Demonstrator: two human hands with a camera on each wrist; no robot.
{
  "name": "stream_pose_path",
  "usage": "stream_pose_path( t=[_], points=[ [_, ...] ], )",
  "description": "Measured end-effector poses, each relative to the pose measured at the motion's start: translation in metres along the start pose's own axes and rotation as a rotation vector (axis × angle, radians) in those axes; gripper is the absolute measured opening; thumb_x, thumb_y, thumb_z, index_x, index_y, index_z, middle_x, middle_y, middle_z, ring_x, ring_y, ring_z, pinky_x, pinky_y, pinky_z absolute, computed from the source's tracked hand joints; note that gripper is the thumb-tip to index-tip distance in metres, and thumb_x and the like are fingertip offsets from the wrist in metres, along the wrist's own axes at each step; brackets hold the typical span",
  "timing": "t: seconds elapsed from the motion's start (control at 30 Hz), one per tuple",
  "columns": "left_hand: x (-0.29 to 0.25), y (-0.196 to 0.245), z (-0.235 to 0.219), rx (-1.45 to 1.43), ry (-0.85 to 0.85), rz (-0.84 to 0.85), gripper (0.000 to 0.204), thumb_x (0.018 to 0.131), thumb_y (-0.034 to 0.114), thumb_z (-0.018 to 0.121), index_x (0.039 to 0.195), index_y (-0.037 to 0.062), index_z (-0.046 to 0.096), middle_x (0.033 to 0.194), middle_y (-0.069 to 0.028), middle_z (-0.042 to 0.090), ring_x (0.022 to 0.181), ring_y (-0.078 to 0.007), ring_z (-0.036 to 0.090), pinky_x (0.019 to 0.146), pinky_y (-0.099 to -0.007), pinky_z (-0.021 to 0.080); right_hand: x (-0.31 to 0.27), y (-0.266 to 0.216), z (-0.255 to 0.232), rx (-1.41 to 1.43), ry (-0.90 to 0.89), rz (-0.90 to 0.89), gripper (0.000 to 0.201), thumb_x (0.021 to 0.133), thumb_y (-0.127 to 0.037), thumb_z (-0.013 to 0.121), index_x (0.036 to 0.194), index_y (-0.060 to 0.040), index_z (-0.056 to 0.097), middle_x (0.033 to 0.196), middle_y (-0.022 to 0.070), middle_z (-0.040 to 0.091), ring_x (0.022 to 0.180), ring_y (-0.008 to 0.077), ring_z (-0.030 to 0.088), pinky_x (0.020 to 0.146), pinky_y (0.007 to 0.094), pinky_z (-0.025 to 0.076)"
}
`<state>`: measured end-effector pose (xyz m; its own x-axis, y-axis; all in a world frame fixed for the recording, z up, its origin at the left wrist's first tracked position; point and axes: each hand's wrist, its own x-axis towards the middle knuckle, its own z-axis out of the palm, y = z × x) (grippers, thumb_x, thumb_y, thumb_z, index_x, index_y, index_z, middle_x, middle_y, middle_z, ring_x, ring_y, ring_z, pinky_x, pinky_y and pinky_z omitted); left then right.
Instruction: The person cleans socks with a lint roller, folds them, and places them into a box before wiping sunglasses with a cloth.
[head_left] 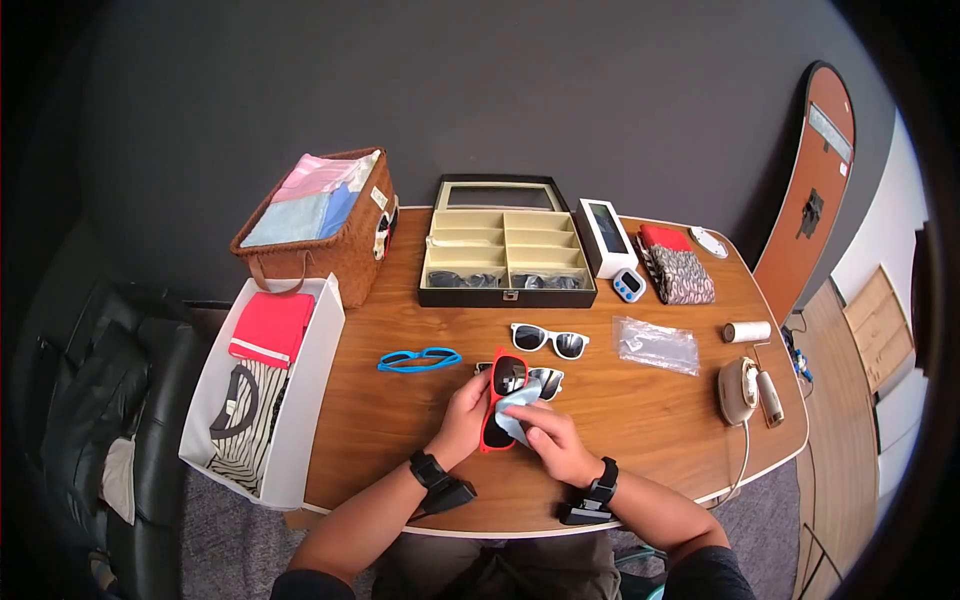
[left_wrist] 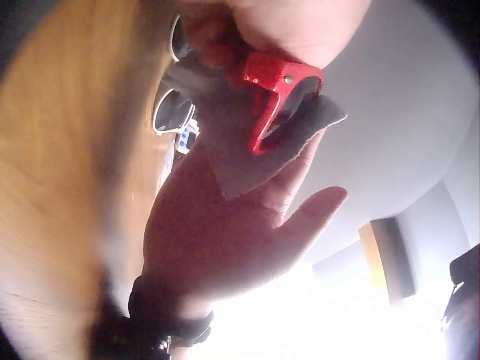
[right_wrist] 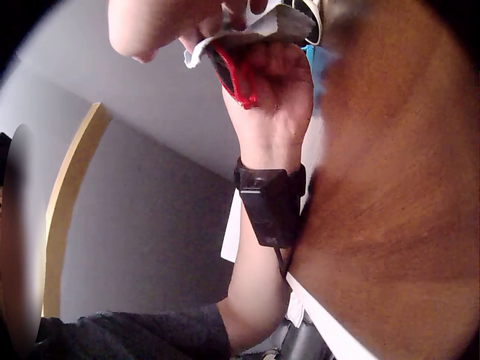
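Observation:
Red-framed sunglasses (head_left: pixel 494 432) with dark lenses are held up over the table by the left hand (head_left: pixel 463 418), whose fingers curl round the frame. The right hand (head_left: pixel 560 445) pinches a light blue cloth (head_left: pixel 515 412) against one lens. In the left wrist view the grey-looking cloth (left_wrist: pixel 255 161) lies between the right hand (left_wrist: pixel 225 225) and the red frame (left_wrist: pixel 268 82). From the right wrist view, the red frame (right_wrist: pixel 238 84) rests in the left palm (right_wrist: pixel 274 97) under the cloth (right_wrist: pixel 259 28). Another pair of sunglasses (head_left: pixel 546 383) lies partly hidden behind the hands.
White sunglasses (head_left: pixel 550 341) and blue glasses (head_left: pixel 420 360) lie beyond the hands. Farther back stands an open compartment case (head_left: pixel 508 297). A white bin (head_left: pixel 318 390) and wicker basket (head_left: pixel 350 255) are left; a plastic bag (head_left: pixel 656 345), timer (head_left: pixel 629 285) and corded device (head_left: pixel 738 392) are right.

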<state>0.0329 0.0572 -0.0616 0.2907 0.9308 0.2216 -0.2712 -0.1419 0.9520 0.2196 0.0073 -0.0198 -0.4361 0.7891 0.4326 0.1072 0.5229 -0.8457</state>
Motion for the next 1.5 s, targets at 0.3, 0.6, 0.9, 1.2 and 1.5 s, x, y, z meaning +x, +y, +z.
stream_pose_path(
  t=[0.3, 0.6, 0.9, 1.2, 1.5],
  points=[
    [-0.002, -0.001, 0.003, -0.152, -0.008, -0.035, 0.029, 0.105, 0.008, 0.052, 0.132, 0.0019, 0.058, 0.122, -0.0052, 0.066, 0.109, -0.012, 0.062, 0.096, -0.0292, 0.051, 0.004, -0.001, 0.006, 0.025, -0.01, -0.031, 0.05, 0.107, -0.038, 0.044, 0.134, 0.0008, 0.062, 0.127, 0.0184, 0.063, 0.12, 0.0299, 0.051, 0.106, 0.0402, 0.038],
    [0.0, 0.001, -0.002, -0.252, 0.061, -0.053, 0.025, 0.105, 0.009, 0.051, 0.128, 0.0024, 0.06, 0.118, -0.0044, 0.067, 0.106, -0.0121, 0.063, 0.094, -0.0283, 0.052, -0.003, 0.009, 0.003, 0.265, -0.1, 0.15, 0.071, 0.106, -0.055, 0.04, 0.146, 0.0023, 0.05, 0.14, 0.0182, 0.051, 0.135, 0.0276, 0.043, 0.115, 0.0395, 0.031],
    [0.002, 0.013, -0.01, -0.207, 0.217, 0.006, 0.021, 0.105, 0.009, 0.052, 0.124, 0.0048, 0.06, 0.103, 0.0015, 0.063, 0.087, -0.0062, 0.06, 0.075, -0.0241, 0.052, -0.009, 0.003, 0.014, 0.394, -0.175, 0.164, 0.073, 0.106, -0.049, 0.043, 0.159, -0.0027, 0.024, 0.165, 0.0201, 0.024, 0.152, 0.0308, 0.026, 0.121, 0.0408, 0.024],
    [0.006, 0.016, -0.012, -0.247, 0.483, 0.025, 0.019, 0.106, 0.022, 0.056, 0.12, 0.0103, 0.06, 0.082, 0.0057, 0.055, 0.068, -0.002, 0.052, 0.056, -0.0202, 0.043, -0.013, 0.008, 0.025, -0.19, -0.346, -0.044, 0.088, 0.102, -0.055, 0.044, 0.159, 0.0045, 0.012, 0.164, 0.0285, 0.018, 0.154, 0.0399, 0.016, 0.124, 0.0456, 0.014],
    [0.006, 0.008, -0.024, -0.389, 0.41, -0.035, 0.032, 0.107, 0.026, 0.052, 0.134, 0.0094, 0.054, 0.075, 0.0039, 0.055, 0.059, -0.0065, 0.051, 0.053, -0.0224, 0.041, -0.006, -0.004, 0.017, -0.174, -0.128, -0.054, 0.053, 0.098, -0.02, 0.054, 0.145, 0.0026, 0.046, 0.135, 0.0259, 0.057, 0.121, 0.0363, 0.057, 0.107, 0.0439, 0.04]
  ],
)
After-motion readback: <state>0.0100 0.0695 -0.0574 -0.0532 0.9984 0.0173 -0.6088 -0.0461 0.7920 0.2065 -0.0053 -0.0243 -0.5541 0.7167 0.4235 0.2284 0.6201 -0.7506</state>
